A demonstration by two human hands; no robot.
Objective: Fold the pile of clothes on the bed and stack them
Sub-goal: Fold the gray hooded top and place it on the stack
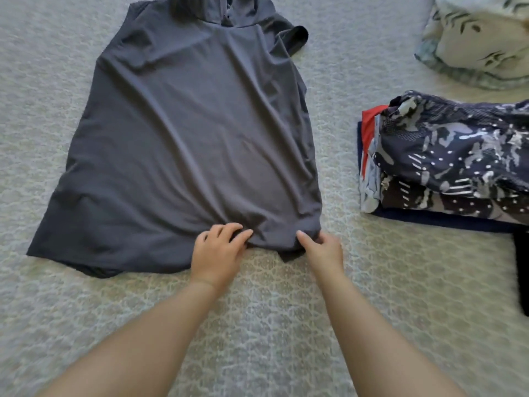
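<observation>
A dark grey hooded top (194, 133) lies spread flat on the bed, hood at the far end and hem toward me. My left hand (219, 247) grips the hem near its middle, fingers curled into the bunched cloth. My right hand (322, 247) pinches the hem at the near right corner. The right sleeve (296, 38) sticks out at the far right. A stack of folded clothes (446, 161) sits to the right, topped by a navy patterned piece with red and blue layers under it.
The bed cover (272, 325) is pale with a fine pattern. A floral pillow or duvet (481, 38) lies at the far right corner. A black item (522, 270) shows at the right edge, below the stack.
</observation>
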